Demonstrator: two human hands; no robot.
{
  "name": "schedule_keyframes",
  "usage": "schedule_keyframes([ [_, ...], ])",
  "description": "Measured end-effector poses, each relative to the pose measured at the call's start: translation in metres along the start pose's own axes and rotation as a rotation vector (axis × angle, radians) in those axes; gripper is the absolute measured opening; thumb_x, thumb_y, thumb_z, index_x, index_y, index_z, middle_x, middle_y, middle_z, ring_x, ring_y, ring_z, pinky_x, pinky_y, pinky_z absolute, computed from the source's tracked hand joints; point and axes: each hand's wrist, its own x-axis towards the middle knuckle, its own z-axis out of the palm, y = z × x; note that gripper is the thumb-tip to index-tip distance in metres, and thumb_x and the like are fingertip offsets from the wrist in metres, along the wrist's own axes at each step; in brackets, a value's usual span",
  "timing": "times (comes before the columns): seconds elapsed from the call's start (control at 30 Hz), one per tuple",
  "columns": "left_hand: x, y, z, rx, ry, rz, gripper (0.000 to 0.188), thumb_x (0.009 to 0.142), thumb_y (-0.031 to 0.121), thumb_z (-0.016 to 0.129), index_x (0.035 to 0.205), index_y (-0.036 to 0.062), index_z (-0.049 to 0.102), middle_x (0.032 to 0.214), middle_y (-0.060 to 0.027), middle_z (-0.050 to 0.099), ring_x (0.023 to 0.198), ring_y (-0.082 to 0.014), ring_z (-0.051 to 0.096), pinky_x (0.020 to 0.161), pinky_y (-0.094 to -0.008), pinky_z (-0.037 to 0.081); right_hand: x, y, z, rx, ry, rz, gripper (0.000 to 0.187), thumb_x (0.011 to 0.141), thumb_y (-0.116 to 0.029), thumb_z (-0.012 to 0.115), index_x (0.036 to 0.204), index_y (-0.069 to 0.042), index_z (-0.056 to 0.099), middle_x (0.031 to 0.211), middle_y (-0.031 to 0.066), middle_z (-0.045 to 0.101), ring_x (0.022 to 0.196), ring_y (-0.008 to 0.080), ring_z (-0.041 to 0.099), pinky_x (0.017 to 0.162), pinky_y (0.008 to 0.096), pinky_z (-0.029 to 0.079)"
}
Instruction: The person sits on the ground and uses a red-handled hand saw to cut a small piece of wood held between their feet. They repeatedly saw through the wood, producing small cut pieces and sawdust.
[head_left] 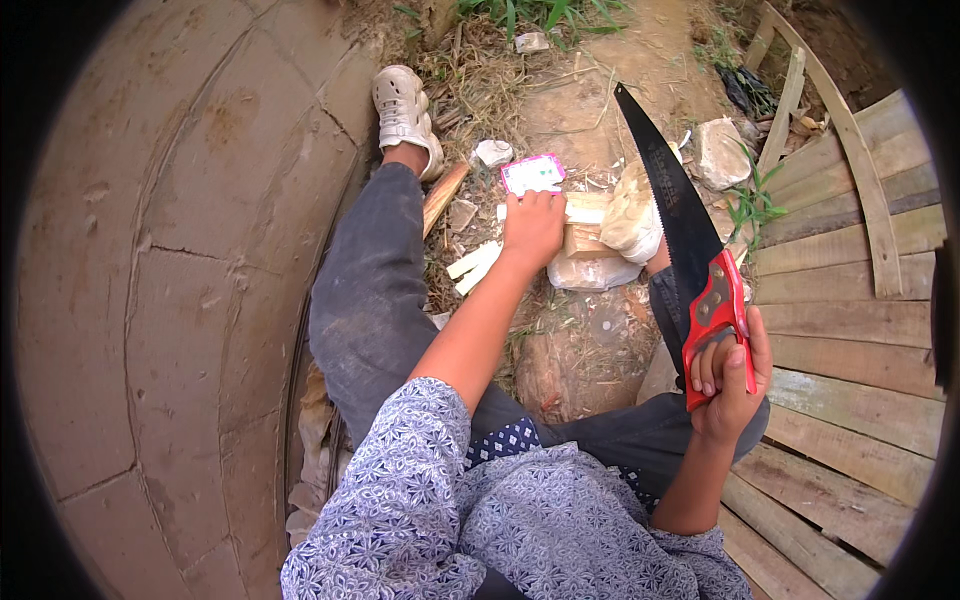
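My right hand (730, 375) is wrapped round the red handle of a handsaw (685, 225). The saw's dark, toothed blade points up and away, its tip leaning left. Between my feet, my left hand (535, 230) is closed over a pale piece of wood (588, 207), which shows on both sides of it; the fingertips are hidden. Just beyond the knuckles is a flat white thing with a pink edge (533, 172); whether the fingers touch it I cannot tell. A thicker wood block (585, 241) lies under the pale piece, beside my right shoe (632, 215).
Split pale sticks (475, 265) lie left of the wood. My left shoe (405, 115) stands near a brown paved slab (200, 300). Stones (722, 153) and dry grass are scattered ahead. Wooden planks (850, 330) cover the right side, with a curved strip (860, 160) across them.
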Motion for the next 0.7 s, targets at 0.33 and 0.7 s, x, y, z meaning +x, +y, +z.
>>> schedule_keyframes([
  [0.33,0.004,-0.0011,0.0009,0.011,-0.037,0.006,0.036,0.09,0.025,0.06,0.123,0.0109,0.062,0.105,-0.0065,0.064,0.102,-0.0246,0.058,0.089,-0.0456,0.039,0.0005,0.0018,0.0077,-0.012,-0.028,0.0,0.048,0.1,-0.009,0.059,0.145,0.002,0.046,0.068,-0.001,0.048,0.049,0.0051,0.04,0.045,0.0214,0.035],
  [0.7,0.0017,-0.0047,-0.0015,0.012,-0.018,0.024,0.029,0.091,0.028,0.059,0.114,0.0116,0.062,0.104,-0.0066,0.064,0.102,-0.0248,0.059,0.088,-0.0463,0.039,-0.0003,0.0002,0.0093,0.005,-0.039,0.007,0.048,0.1,-0.01,0.06,0.145,0.002,0.046,0.069,-0.0009,0.048,0.05,0.0047,0.04,0.045,0.021,0.034],
])
